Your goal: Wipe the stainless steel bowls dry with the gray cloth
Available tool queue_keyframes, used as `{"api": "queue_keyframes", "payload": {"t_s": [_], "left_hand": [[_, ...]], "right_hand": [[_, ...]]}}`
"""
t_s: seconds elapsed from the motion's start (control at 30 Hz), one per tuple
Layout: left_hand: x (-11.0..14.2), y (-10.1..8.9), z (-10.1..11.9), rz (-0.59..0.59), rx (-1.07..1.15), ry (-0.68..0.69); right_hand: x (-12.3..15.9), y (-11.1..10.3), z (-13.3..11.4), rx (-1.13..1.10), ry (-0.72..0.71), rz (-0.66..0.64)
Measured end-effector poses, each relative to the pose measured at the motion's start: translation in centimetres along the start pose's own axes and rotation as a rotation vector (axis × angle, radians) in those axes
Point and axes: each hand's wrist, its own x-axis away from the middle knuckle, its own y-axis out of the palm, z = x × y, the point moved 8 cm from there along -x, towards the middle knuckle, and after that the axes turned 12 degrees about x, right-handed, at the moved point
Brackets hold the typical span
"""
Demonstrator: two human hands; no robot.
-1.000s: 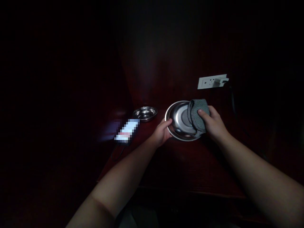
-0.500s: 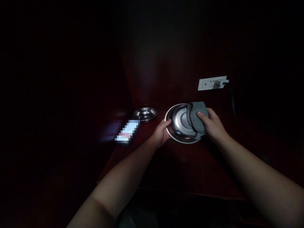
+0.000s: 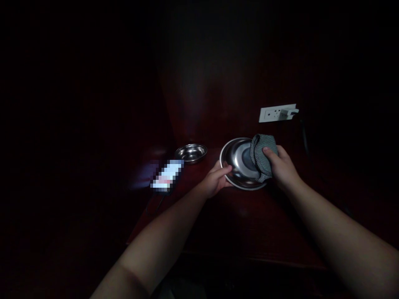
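Stainless-steel bowl [image 3: 238, 166]: between the 2 hands, over the dark red tabletop [image 3: 243, 232], right of centre; inside tilted toward the wearer. Whether the base touches down: cannot tell.
Grey-green cloth [image 3: 260, 160]: folded into a pad, laid over the bowl's right side, trimmed edge facing in.
Left hand [image 3: 215, 180]: grasping the bowl's left rim, thumb over the inner wall, fingers outside and beneath.
Right hand [image 3: 284, 168]: gripping the cloth, thumb on top; hidden fingers can't be read.
Wiping grip: looks like a wipe in hand; best to keep the left pinch firm, press the pad flat to the curve, turn the bowl so no strip gets missed.
Shift vs 0.5 s ago: bowl and cloth a bit further right; left thumb reaches deeper past the rim, more finger showing underneath. View tipped slightly too.
Smaller metal bowl [image 3: 191, 153]: upright, left of the held bowl, apart from it.
Phone [image 3: 168, 176]: lit, screen pixelated, just in front of the smaller bowl.
Wall socket [image 3: 269, 114]: behind, right, 1 plug [image 3: 289, 111] in.
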Motion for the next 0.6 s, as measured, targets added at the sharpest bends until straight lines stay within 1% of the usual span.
{"api": "queue_keyframes", "payload": {"t_s": [0.13, 0.27, 0.5, 0.6], "left_hand": [[-0.1, -0.1, 0.0, 0.014, -0.004, 0.010], [-0.2, -0.3, 0.3, 0.028, 0.006, 0.026], [-0.5, -0.7, 1.2, 0.055, 0.030, 0.070], [-0.6, -0.8, 1.3, 0.075, 0.056, 0.078]], "right_hand": [[-0.1, 0.1, -0.2, 0.011, -0.043, -0.027], [0.0, 0.2, -0.3, 0.030, -0.047, -0.039], [0.5, 0.7, -1.3, 0.032, -0.090, -0.098], [0.6, 0.8, -1.3, 0.058, -0.079, -0.119]]}}
